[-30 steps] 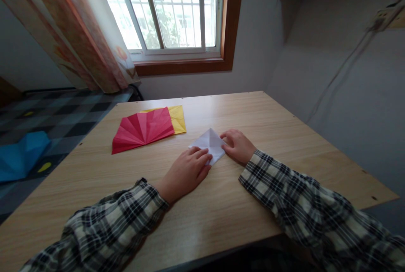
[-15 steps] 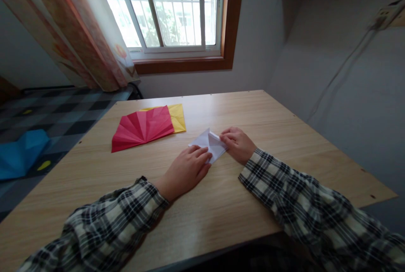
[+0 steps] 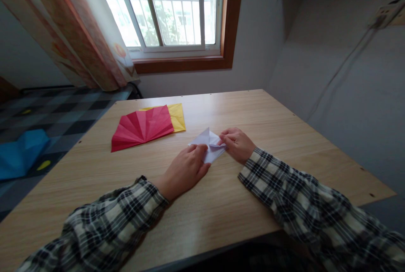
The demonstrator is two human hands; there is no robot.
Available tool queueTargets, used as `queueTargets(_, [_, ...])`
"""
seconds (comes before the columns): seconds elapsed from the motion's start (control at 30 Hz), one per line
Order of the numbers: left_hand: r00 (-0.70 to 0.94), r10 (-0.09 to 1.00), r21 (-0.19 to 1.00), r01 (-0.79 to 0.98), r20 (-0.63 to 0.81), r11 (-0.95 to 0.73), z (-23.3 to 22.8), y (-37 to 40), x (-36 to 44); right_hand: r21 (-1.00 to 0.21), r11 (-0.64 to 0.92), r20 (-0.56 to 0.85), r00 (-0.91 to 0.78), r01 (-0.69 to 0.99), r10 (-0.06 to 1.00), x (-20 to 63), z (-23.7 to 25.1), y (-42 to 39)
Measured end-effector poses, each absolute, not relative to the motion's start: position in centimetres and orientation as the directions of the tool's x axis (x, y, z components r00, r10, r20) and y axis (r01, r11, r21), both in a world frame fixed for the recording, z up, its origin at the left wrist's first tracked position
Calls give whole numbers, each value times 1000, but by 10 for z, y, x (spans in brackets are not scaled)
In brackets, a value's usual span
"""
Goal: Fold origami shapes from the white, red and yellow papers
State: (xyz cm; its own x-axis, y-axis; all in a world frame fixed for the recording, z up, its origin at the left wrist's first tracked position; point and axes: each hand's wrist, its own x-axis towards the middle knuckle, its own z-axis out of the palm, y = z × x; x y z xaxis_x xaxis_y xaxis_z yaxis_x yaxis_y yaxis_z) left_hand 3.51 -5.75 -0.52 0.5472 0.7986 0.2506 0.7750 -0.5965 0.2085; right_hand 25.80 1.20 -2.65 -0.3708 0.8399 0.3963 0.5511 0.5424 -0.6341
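Note:
A small white sheet of folded paper (image 3: 214,153) lies on the wooden table, its far corner pointing away from me. My left hand (image 3: 189,164) rests over the paper's left side, with fingertips pressing it and the thumb at its near edge. At the right edge, my right hand (image 3: 236,143) pinches a flap of the paper between thumb and fingers. The flap is partly raised, and the fingers hide its outer end.
Creased red paper (image 3: 144,127) overlaps creased yellow paper (image 3: 177,115) at the table's back left. Blue folded paper (image 3: 22,153) lies on the checked cloth (image 3: 79,105) left of the table (image 3: 268,124). A window (image 3: 171,10) is behind.
The right-hand flap of the white paper has swung down toward me, pinched by my right hand. My left fingers have drawn together slightly on the paper.

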Motion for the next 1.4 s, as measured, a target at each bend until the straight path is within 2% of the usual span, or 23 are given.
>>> queueTargets(0.27, [536, 791, 251, 756, 294, -605, -7, -57, 35, -602, 561, 395, -399, 568, 827, 258, -27, 12])
queueTargets(0.53, [632, 736, 161, 722, 243, -673, -4, -56, 35, -571, 593, 398, -440, 568, 805, 259, -28, 13])
queueTargets(1.2, [684, 679, 78, 687, 269, -723, -3, -55, 35, -571, 593, 388, -450, 568, 805, 260, -30, 16])
queueTargets(1.4, [689, 675, 63, 686, 264, -725, -3, -54, 35, -512, 630, 406, -482, 583, 776, 260, -29, 15])
